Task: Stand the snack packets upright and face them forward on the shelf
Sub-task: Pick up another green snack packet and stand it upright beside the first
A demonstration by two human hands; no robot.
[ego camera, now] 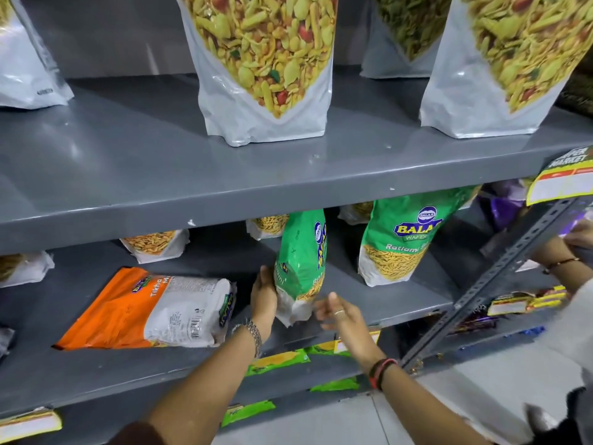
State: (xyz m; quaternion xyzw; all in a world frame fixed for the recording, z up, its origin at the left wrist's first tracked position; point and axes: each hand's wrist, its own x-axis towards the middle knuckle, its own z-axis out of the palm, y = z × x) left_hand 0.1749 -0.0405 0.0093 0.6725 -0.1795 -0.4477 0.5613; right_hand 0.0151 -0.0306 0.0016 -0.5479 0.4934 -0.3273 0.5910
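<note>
A green snack packet [301, 261] stands upright on the middle shelf [369, 303], turned edge-on so its front faces right. My left hand [263, 295] is pressed against its lower left side, holding it. My right hand [337, 311] hovers just right of its base, fingers spread and blurred, holding nothing. A second green packet [401, 239] stands upright facing forward to the right. An orange and white packet [150, 309] lies flat on the shelf at the left.
Large clear-fronted snack bags [263, 69] stand on the upper shelf [224, 175]. Small packets [154, 245] line the back of the middle shelf. A slotted metal upright [500, 284] runs diagonally at right, where another person's hand [574, 242] reaches in. Green shelf labels [276, 361] sit below.
</note>
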